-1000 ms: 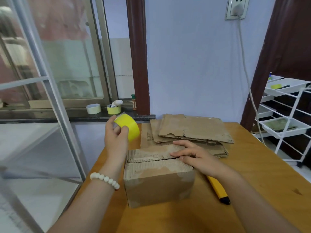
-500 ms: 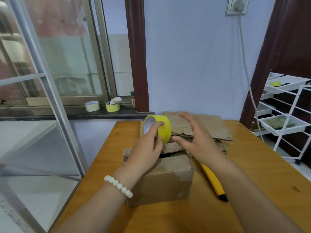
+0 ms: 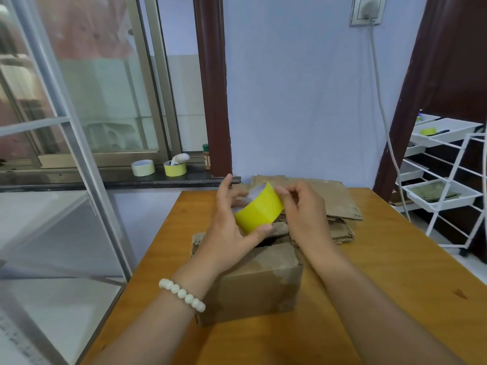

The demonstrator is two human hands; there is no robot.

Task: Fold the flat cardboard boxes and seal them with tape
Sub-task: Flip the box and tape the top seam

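A folded brown cardboard box (image 3: 253, 288) stands on the wooden table (image 3: 395, 272) right in front of me, its top flaps slightly apart. Above it my left hand (image 3: 232, 227) grips a yellow tape roll (image 3: 259, 208) from below and behind. My right hand (image 3: 303, 209) touches the roll's upper right edge with pinched fingertips. Behind the box lies a stack of flat cardboard boxes (image 3: 334, 206), partly hidden by my hands.
Two more tape rolls (image 3: 143, 167) (image 3: 175, 168) and a small bottle (image 3: 207, 157) sit on the dark window sill at the left. A white wire rack (image 3: 448, 185) with trays stands at the right. A white cable (image 3: 382, 106) hangs down the wall.
My right hand left the box top and came up to the tape roll. My left hand brought the roll over the box. The flaps have sprung slightly apart.
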